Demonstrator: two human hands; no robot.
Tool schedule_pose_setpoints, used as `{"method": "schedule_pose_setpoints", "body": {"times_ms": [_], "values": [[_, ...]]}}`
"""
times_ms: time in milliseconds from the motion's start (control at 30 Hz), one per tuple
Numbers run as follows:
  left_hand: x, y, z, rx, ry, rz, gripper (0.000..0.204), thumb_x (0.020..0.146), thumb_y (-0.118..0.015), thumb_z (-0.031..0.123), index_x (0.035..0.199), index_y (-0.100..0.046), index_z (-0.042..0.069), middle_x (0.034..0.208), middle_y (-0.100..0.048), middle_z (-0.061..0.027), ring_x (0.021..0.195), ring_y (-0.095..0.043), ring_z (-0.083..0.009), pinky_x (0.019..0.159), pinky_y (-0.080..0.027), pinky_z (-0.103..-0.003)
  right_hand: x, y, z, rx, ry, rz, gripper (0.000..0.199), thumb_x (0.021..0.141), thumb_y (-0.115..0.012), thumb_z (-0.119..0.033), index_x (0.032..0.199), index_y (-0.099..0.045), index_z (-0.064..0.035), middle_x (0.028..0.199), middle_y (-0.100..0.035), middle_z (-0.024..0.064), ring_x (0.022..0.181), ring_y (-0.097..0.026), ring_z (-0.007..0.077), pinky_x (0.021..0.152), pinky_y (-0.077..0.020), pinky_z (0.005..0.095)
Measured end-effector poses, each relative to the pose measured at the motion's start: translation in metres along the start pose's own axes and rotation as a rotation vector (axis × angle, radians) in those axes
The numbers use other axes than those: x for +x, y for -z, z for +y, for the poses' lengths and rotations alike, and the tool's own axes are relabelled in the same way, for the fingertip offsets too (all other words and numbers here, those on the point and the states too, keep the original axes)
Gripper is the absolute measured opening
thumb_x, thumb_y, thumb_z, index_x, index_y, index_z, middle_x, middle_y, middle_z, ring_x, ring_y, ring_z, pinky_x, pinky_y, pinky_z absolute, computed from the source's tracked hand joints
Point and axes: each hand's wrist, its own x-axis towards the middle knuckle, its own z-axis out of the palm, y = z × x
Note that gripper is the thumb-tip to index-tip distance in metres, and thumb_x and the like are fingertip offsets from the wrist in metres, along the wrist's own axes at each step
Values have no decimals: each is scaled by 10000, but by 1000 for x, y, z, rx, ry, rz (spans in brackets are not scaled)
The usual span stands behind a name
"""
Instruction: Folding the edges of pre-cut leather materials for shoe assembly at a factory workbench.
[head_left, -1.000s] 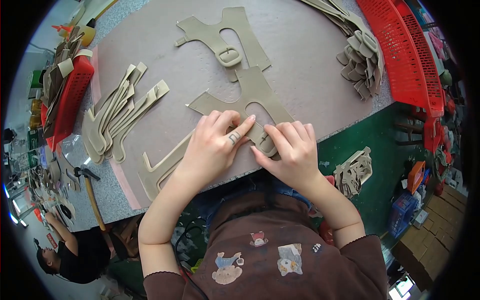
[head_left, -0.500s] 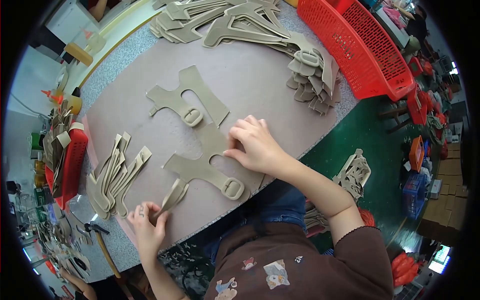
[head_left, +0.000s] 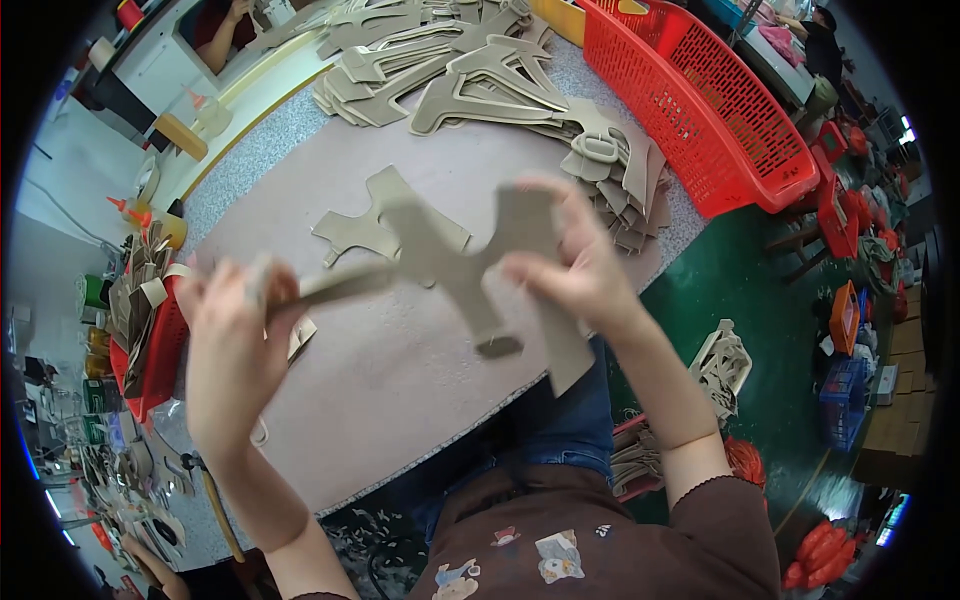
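Between my hands, raised above the mat, hangs a khaki leather shoe-upper piece (head_left: 440,260) with several arms, blurred by motion. My left hand (head_left: 235,340) is closed on a long strap end of it, the fingers smeared. Its right side is pinched between thumb and fingers of my right hand (head_left: 585,265). A second upper piece (head_left: 350,232) of like shape lies flat on the mat beyond, partly covered by the held one. The pile of strap strips on the left is mostly hidden behind my left hand and forearm.
Stacked upper pieces (head_left: 480,85) line the table's far side, beside a pile of buckled straps (head_left: 600,150). A red basket (head_left: 690,130) stands at the right edge; another red basket (head_left: 165,360) with strips stands left. A hammer (head_left: 215,505) lies at lower left. Another person's arm (head_left: 225,40) shows beyond.
The near upper piece has been lifted off the mat and its buckle no longer shows. My left hand has moved up and left, my right hand up and right.
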Motion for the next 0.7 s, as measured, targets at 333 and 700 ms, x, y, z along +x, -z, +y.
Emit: {"method": "schedule_pose_setpoints", "body": {"times_ms": [333, 700], "values": [[65, -51, 51, -81, -494, 533, 300, 915, -727, 180, 1206, -675, 226, 1271, -652, 28, 1146, -601, -143, 1100, -264, -418, 101, 189, -7, -57, -162, 604, 329, 945, -684, -65, 1235, -543, 1, 962, -741, 187, 680, -672, 143, 575, -536, 206], [-135, -128, 34, -437, -74, 5, 288, 853, -763, 87, 1134, -712, 126, 1116, -685, -1, 1019, -614, -181, 996, -367, -386, 72, 6, 11, -1322, 673, 146, 415, 948, -724, -264, 1326, -659, -106, 1405, -579, 137, 1330, -514, 346, 1121, -407, 445]]}}
